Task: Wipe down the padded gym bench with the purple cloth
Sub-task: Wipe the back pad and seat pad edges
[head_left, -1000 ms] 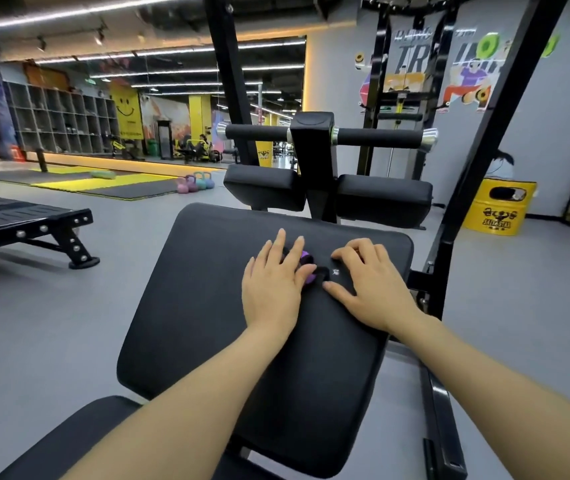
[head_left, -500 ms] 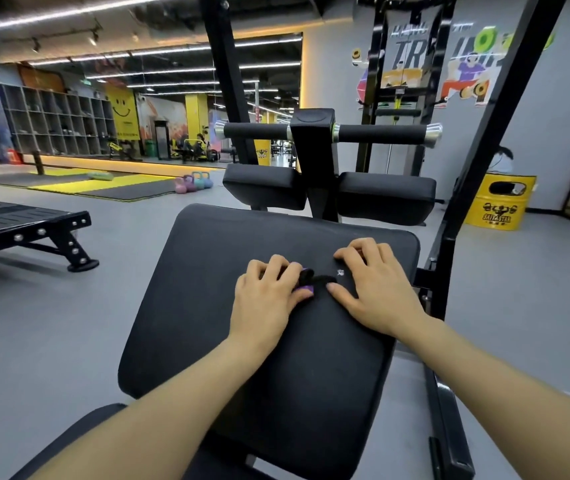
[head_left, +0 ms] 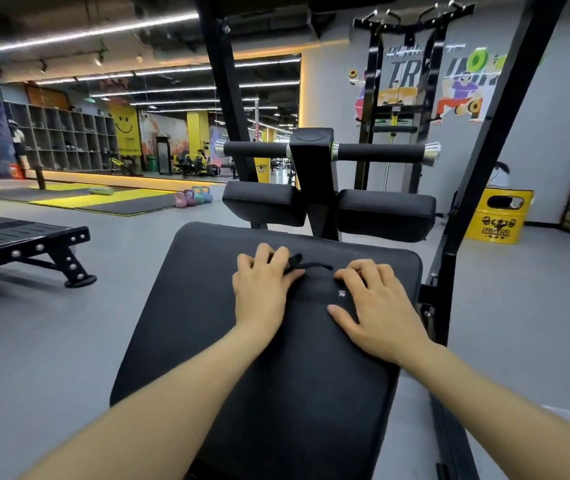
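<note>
The left hand (head_left: pixel 264 289) curls its fingers over a dark bunched cloth (head_left: pixel 297 263) on the black padded bench (head_left: pixel 207 323). Just right of it, the right hand (head_left: pixel 377 313) presses down, fingers bent and empty.

Not much can be read here. "TR" in big grey letters is seen on the wall mural (head_left: pixel 449 84), the rest being blocked by a black rack (head_left: pixel 401 98). Black lettering is printed on the yellow drum (head_left: pixel 499 220), too blurry to be made out.

Black bench pad (head_left: pixel 207 323), yellow bin (head_left: pixel 499 216), pastel kettlebells (head_left: pixel 193 197).
</note>
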